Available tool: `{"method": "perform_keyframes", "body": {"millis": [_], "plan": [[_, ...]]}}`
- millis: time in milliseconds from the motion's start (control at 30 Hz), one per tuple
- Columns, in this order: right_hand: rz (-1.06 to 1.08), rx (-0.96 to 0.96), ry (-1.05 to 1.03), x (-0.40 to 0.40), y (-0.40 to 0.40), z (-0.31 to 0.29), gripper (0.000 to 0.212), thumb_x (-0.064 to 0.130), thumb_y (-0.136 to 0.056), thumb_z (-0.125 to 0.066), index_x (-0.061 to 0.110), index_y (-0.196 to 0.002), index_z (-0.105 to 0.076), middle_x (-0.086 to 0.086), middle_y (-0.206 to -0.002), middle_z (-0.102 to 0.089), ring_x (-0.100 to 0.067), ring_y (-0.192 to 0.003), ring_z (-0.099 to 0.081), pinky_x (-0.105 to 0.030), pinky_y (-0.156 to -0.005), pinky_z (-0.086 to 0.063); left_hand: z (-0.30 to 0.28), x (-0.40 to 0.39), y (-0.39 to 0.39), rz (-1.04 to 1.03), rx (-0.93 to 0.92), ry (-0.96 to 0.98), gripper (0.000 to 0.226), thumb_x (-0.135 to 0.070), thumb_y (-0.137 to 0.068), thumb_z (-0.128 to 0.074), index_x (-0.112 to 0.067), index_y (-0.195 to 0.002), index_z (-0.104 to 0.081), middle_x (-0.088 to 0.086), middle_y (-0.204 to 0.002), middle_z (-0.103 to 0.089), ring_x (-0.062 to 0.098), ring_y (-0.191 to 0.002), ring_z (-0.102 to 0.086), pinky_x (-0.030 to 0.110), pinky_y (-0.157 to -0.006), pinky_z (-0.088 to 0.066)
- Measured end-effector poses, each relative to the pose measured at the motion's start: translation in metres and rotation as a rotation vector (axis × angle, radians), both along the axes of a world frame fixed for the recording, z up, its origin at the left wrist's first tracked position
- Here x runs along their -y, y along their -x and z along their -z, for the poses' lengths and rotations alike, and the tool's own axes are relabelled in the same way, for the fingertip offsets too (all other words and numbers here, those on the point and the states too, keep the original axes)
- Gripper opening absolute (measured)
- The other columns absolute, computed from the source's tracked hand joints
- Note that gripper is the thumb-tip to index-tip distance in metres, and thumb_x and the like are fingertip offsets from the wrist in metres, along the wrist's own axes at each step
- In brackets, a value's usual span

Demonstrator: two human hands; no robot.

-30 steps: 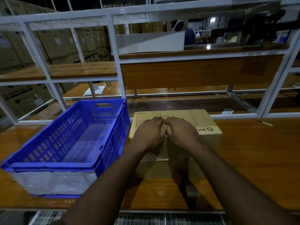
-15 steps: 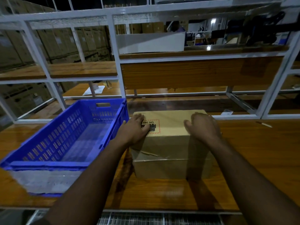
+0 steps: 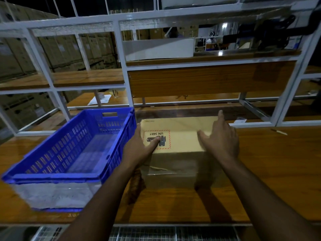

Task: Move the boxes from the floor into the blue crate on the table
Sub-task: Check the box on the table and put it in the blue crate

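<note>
Box: cardboard box (image 3: 175, 136) stands on the table (image 3: 271, 162), just right of the blue crate (image 3: 57, 178).
Left hand (image 3: 139, 150): grips the box's left edge, thumb on top, nearest the crate.
Right hand (image 3: 220, 138): fingers spread, at the box's right side.

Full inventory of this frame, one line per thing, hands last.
Cardboard box: 1, tan, on the table just right of the crate; a red-bordered UN 3481 label on its top.
Blue crate: 1, blue with a pale lower band, on the table's left part; nothing visible inside.
Table: 1, brown wood, under box and crate.
Rack frame: 1, white metal, behind the table, with wooden shelves.
Papers: a few white sheets, on the lower shelf behind the crate.
Stacked cartons: many, brown, far left background.
Left hand: 1, at the box's left edge, thumb on the label.
Right hand: 1, fingers spread over the box's right top; contact unclear, blurred.
</note>
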State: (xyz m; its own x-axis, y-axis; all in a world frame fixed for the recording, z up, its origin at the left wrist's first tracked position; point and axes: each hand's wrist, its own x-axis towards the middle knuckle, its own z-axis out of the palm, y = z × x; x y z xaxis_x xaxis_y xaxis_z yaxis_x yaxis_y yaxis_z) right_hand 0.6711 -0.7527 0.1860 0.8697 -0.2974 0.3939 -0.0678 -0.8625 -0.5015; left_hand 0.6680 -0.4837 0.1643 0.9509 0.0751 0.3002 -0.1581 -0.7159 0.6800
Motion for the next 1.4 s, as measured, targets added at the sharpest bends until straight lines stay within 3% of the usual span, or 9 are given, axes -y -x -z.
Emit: {"method": "perform_keyframes", "body": {"millis": [133, 233, 333, 467, 600, 767, 867, 1067, 1400], "plan": [[0.092, 0.188, 0.001, 0.003, 0.025, 0.029, 0.097, 0.063, -0.083, -0.061, 0.022, -0.157, -0.013, -0.011, -0.156, -0.032, -0.035, -0.133, -0.034, -0.051, -0.104, -0.038, 0.028, 0.004, 0.029, 0.031, 0.097, 0.050, 0.109, -0.060, -0.081, -0.074, -0.036, -0.160, -0.003, -0.019, -0.133, -0.056, -0.002, -0.110, -0.059, 0.032, -0.087, -0.053], [0.153, 0.228, -0.036, 0.003, 0.041, 0.053, 0.094, 0.059, -0.083, -0.064, 0.021, -0.156, -0.020, -0.016, -0.145, -0.039, -0.036, -0.125, -0.035, -0.052, -0.100, -0.039, 0.053, 0.007, 0.049, -0.015, 0.126, 0.073, 0.121, -0.066, -0.072, -0.076, -0.044, -0.158, 0.007, -0.009, -0.158, -0.037, 0.014, -0.138, -0.046, 0.051, -0.101, -0.051], [0.183, 0.246, -0.064, 0.003, 0.053, 0.066, 0.089, 0.060, -0.083, -0.064, 0.023, -0.154, -0.026, -0.017, -0.133, -0.041, -0.037, -0.117, -0.037, -0.052, -0.095, -0.041, 0.058, 0.012, 0.057, -0.090, 0.180, 0.100, 0.112, -0.069, -0.078, -0.070, -0.055, -0.152, 0.013, -0.001, -0.159, -0.032, 0.022, -0.140, -0.041, 0.053, -0.099, -0.050], [0.188, 0.261, -0.139, 0.009, 0.062, 0.075, 0.069, 0.061, -0.084, -0.058, 0.017, -0.134, -0.044, -0.016, -0.126, -0.043, -0.035, -0.116, -0.039, -0.052, -0.092, -0.043, 0.056, 0.019, 0.063, -0.152, 0.254, 0.038, 0.072, -0.077, -0.087, -0.048, -0.040, -0.147, -0.032, -0.005, -0.126, -0.044, 0.011, -0.111, -0.052, 0.038, -0.078, -0.055], [0.145, 0.239, -0.081, 0.008, 0.066, 0.083, 0.046, 0.057, -0.088, -0.058, 0.016, -0.108, -0.050, -0.009, -0.119, -0.046, -0.027, -0.110, -0.044, -0.045, -0.085, -0.047, 0.062, 0.020, 0.062, -0.200, 0.230, -0.018, 0.063, -0.077, -0.089, -0.035, -0.029, -0.122, -0.057, -0.008, -0.114, -0.041, 0.013, -0.101, -0.056, 0.035, -0.068, -0.057], [0.124, 0.183, -0.006, 0.006, 0.071, 0.096, 0.031, 0.045, -0.090, -0.064, 0.017, -0.102, -0.059, -0.007, -0.112, -0.054, -0.026, -0.107, -0.046, -0.042, -0.086, -0.043, 0.071, 0.017, 0.063, -0.250, 0.175, -0.123, 0.060, -0.074, -0.089, -0.041, -0.025, -0.114, -0.063, -0.005, -0.110, -0.048, 0.012, -0.096, -0.054, 0.032, -0.065, -0.054], [0.120, 0.171, 0.122, 0.006, 0.069, 0.089, 0.021, 0.039, -0.090, -0.065, 0.019, -0.097, -0.065, -0.003, -0.111, -0.059, -0.024, -0.112, -0.048, -0.047, -0.096, -0.037, 0.061, 0.015, 0.056, -0.274, 0.230, -0.193, 0.046, -0.065, -0.091, -0.055, -0.022, -0.103, -0.068, -0.004, -0.108, -0.049, 0.013, -0.101, -0.049, 0.035, -0.077, -0.053], [-0.155, 0.048, 0.245, -0.025, 0.052, 0.073, 0.022, 0.036, -0.096, -0.056, 0.028, -0.109, -0.071, 0.007, -0.115, -0.066, -0.011, -0.111, -0.054, -0.032, -0.099, -0.040, 0.045, 0.045, 0.037, 0.124, 0.140, -0.365, 0.045, -0.052, -0.097, -0.054, -0.025, -0.133, -0.059, -0.004, -0.132, -0.056, 0.011, -0.121, -0.050, 0.030, -0.098, -0.046], [-0.134, -0.026, 0.277, -0.035, 0.024, 0.052, 0.024, 0.038, -0.096, -0.057, 0.022, -0.104, -0.073, 0.003, -0.102, -0.065, -0.012, -0.093, -0.055, -0.030, -0.087, -0.051, 0.023, 0.058, 0.013, 0.061, 0.106, -0.505, 0.033, -0.054, -0.093, -0.058, -0.024, -0.104, -0.065, -0.006, -0.101, -0.059, 0.013, -0.097, -0.054, 0.028, -0.076, -0.043]]}}
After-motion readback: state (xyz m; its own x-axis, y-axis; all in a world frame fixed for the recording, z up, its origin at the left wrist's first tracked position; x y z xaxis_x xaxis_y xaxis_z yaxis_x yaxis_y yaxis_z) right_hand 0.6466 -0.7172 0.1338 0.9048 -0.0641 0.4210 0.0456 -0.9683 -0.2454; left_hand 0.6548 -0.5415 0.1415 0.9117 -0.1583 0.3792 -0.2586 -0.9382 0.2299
